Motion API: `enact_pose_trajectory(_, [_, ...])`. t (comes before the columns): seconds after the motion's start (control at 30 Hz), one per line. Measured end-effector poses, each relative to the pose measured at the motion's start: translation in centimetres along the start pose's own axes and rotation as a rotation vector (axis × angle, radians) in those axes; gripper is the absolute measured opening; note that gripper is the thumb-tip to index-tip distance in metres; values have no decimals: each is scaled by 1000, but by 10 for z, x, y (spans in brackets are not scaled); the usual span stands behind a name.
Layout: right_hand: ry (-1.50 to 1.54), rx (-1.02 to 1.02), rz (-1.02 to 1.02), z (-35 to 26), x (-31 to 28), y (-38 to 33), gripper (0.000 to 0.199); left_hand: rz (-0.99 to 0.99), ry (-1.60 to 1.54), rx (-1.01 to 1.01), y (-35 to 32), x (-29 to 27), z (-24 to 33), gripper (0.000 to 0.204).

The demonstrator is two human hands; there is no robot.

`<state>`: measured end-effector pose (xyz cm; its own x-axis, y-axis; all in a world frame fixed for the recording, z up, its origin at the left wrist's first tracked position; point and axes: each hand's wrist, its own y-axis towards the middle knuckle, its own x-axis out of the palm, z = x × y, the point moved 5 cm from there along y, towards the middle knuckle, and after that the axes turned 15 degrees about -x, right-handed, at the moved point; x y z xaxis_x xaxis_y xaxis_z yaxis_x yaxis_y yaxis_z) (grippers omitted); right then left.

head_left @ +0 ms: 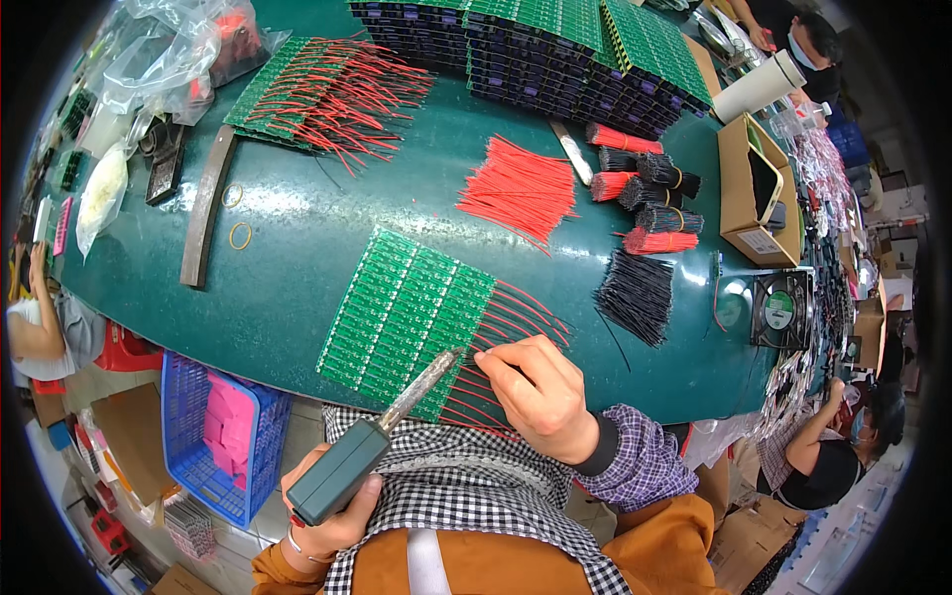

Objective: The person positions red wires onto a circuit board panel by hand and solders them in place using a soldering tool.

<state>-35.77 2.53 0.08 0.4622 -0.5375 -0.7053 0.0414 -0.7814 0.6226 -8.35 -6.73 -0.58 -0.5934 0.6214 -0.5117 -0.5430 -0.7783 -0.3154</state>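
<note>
The left grip [327, 531] wraps around the dark green handle of a soldering iron [342, 471], its tip at the right edge of the green circuit board [397, 307]. The board lies on the desk [327, 218], just left of the right grip [543, 402], which pinches what looks like a thin wire [470, 357]. Red wires [528, 304] fan out above that grip; black wires [635, 297] lie farther up and right.
</note>
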Motion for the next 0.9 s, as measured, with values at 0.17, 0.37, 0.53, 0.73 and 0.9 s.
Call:
enact_pose_trajectory(0.17, [-12, -4, 4, 0, 0, 0, 37, -25, 0, -4, 2, 3, -2, 28])
enact_pose_trajectory(0.37, [-16, -2, 9, 0, 1, -1, 36, -26, 27, 27, 4, 5, 0, 26])
enact_pose_trajectory(0.53, [-17, 0, 5, -1, 1, -1, 36, -18, -1, 15, 3, 5, -1, 27])
enact_pose_trajectory(0.73, [-17, -2, 8, 0, 1, 0, 37, 58, 37, 83, 0, 0, 2, 29])
enact_pose_trajectory(0.9, [-19, 0, 8, 0, 1, -1, 36, 37, 29, 80, 2, 1, 5, 29])
